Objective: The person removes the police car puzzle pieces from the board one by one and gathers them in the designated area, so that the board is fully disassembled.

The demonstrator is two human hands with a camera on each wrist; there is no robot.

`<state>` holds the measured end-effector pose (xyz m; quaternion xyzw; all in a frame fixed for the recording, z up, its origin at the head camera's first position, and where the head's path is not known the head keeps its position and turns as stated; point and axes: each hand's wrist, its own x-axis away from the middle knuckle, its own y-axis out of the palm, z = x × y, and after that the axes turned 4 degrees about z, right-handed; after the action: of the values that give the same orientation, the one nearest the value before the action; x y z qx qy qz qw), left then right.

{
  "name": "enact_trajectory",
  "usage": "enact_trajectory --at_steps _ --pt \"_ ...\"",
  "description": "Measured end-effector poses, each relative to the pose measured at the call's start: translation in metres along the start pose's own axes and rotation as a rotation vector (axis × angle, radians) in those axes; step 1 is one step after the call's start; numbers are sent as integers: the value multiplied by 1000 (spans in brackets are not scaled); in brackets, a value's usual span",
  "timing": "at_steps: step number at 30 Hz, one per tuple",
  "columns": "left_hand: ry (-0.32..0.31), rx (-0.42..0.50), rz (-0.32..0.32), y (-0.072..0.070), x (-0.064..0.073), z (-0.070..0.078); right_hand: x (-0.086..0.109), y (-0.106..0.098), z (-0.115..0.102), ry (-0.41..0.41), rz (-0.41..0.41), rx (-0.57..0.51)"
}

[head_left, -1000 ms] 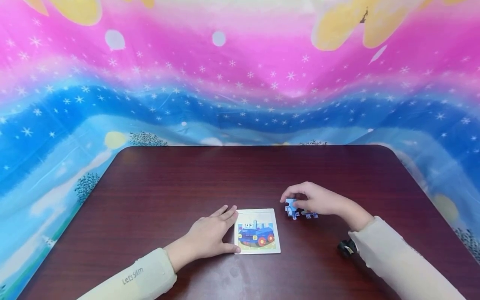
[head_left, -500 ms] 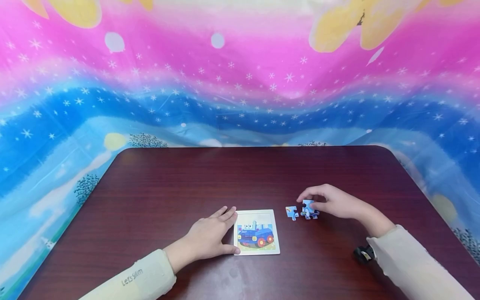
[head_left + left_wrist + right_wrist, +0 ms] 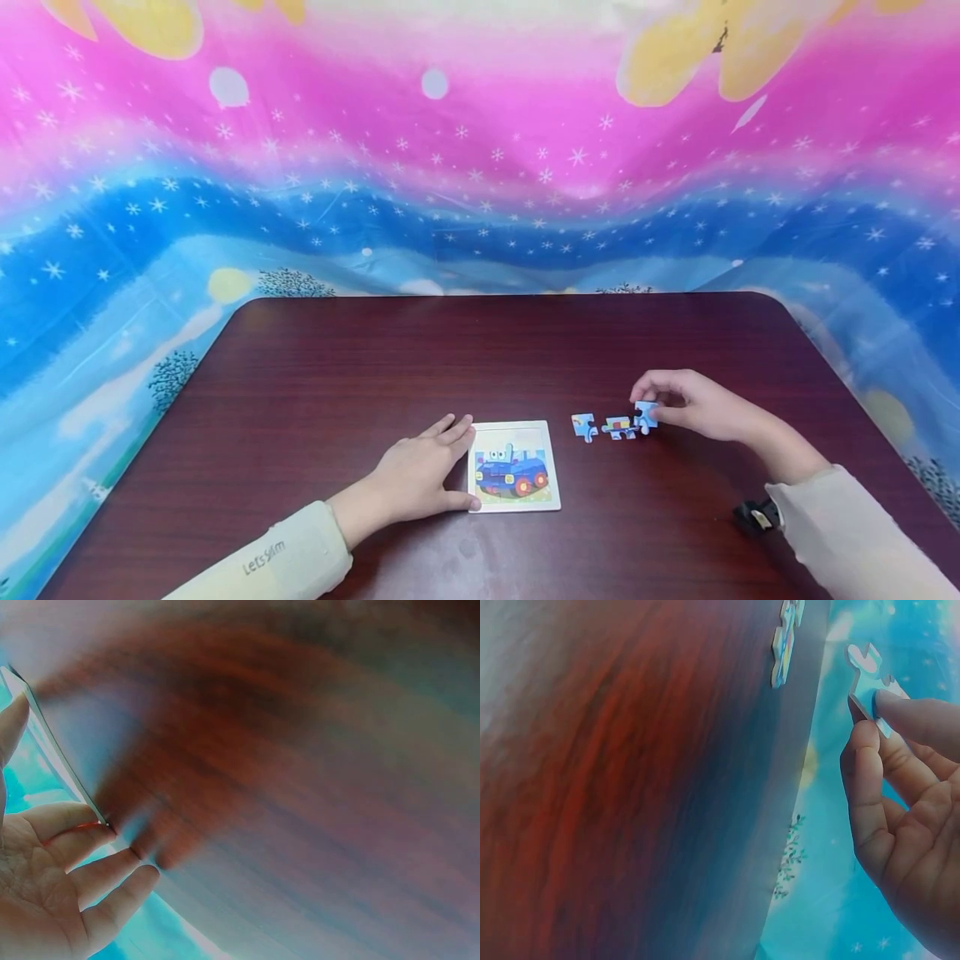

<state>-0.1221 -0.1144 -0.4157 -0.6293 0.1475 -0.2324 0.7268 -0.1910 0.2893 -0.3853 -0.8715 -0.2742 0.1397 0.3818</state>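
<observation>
The puzzle piece (image 3: 645, 416), likely light, stiff and best pinched across its faces, sits in the clamped fingers of the right hand (image 3: 693, 404) beside loose pieces (image 3: 583, 425), while the left hand (image 3: 416, 471), fingers spread, touches the tray (image 3: 553, 471).

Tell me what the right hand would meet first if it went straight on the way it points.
Probably the puzzle piece with red and yellow, just left of the blue piece the right hand pinches; the hand's height is unclear, so it might pass over.
</observation>
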Motion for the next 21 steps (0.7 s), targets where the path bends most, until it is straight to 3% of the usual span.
enact_trajectory --at_steps 9,21 --pt "-3 5 -3 -1 1 0 10 -2 14 -26 36 7" --pt "-7 -3 -6 1 1 0 11 -3 19 26 -26 -21"
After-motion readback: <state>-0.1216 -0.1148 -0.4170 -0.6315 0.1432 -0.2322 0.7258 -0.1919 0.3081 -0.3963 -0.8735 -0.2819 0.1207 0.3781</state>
